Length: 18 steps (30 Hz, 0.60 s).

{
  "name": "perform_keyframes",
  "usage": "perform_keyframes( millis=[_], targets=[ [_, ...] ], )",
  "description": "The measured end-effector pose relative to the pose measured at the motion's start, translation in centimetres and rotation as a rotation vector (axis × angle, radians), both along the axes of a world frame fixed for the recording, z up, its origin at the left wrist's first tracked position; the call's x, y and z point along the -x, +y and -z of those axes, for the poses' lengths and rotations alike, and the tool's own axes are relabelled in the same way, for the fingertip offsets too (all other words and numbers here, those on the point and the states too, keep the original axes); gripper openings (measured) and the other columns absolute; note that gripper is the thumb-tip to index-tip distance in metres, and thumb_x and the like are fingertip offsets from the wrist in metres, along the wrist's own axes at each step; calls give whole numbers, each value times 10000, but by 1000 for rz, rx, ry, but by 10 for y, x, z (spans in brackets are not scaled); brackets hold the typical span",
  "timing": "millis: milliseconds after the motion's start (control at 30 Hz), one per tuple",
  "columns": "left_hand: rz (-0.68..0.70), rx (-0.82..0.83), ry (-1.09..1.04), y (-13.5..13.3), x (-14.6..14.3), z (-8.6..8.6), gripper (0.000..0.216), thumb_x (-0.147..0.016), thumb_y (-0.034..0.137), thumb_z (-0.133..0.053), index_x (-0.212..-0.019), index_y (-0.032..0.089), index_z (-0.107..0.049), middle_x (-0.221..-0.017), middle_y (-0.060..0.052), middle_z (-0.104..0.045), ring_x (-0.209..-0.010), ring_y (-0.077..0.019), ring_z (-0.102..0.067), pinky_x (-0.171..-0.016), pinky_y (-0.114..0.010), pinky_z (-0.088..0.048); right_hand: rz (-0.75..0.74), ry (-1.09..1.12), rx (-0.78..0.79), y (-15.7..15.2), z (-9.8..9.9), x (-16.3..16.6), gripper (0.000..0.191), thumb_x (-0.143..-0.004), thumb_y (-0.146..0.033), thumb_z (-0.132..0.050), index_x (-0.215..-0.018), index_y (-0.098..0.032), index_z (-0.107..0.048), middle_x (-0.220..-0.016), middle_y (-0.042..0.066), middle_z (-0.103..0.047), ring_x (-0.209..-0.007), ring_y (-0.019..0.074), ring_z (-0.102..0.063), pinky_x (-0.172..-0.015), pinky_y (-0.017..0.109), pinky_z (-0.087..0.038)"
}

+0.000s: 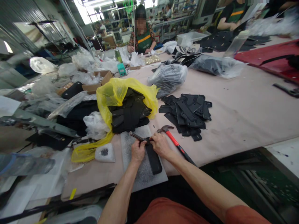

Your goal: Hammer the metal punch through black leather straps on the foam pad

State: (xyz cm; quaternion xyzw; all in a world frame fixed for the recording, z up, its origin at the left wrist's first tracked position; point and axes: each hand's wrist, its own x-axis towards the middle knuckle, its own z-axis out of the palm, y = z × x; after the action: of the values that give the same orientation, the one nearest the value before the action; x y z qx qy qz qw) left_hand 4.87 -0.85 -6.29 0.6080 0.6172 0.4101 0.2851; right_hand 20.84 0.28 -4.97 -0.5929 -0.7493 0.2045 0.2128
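Note:
A long black strap piece [153,159] lies on a white cutting slab [142,174] at the table's near edge. My left hand [137,151] is closed on a thin metal punch tool [136,136] set at the strap's far end. My right hand [160,144] pinches the same end of the strap, fingers pressed together. A red-handled hammer [174,140] lies just right of my right hand, apart from it.
A yellow bag [116,93] full of black pieces sits behind the slab. A loose pile of black strap pieces [188,113] lies to the right. Clear plastic bags and boxes crowd the left. Other people work at the table's far end.

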Motion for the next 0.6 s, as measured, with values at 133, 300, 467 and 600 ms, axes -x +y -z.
perform_keyframes(
  millis=[133, 300, 467, 600],
  targets=[
    [-5, -15, 19, 1, -1, -1, 208, -852, 356, -572, -839, 174, -672, -767, -43, -709, -700, -189, -649, -640, -277, -470, 0, 82, 44, 5, -4, 2, 92, -837, -138, -539, -811, -166, -623, -904, 73, -620, -901, 201, -532, -796, 327, -338],
    [-13, 4, -1, -1, -2, -3, 199, -848, 345, -575, -837, 173, -674, -758, -45, -707, -700, -193, -651, -647, -281, -470, -32, 226, 144, -21, -14, -26, 105, -852, -175, -478, -769, -190, -541, -742, -1, -595, -715, 141, -539, -660, 261, -386],
    [-10, 11, -34, -1, -1, -1, 191, -847, 335, -583, -855, 172, -683, -792, -54, -718, -738, -204, -661, -683, -296, -486, 78, 433, 346, -102, -22, -79, 42, -785, -211, -506, -818, -229, -488, -718, -26, -556, -669, 151, -525, -630, 270, -422],
    [-9, 24, -46, -2, -2, -2, 205, -845, 339, -587, -894, 175, -700, -825, -63, -732, -772, -218, -679, -718, -312, -509, 157, 144, 402, -171, -18, -121, 152, -805, -181, -401, -788, -251, -535, -763, 28, -628, -728, 201, -597, -696, 342, -455]
  ],
)
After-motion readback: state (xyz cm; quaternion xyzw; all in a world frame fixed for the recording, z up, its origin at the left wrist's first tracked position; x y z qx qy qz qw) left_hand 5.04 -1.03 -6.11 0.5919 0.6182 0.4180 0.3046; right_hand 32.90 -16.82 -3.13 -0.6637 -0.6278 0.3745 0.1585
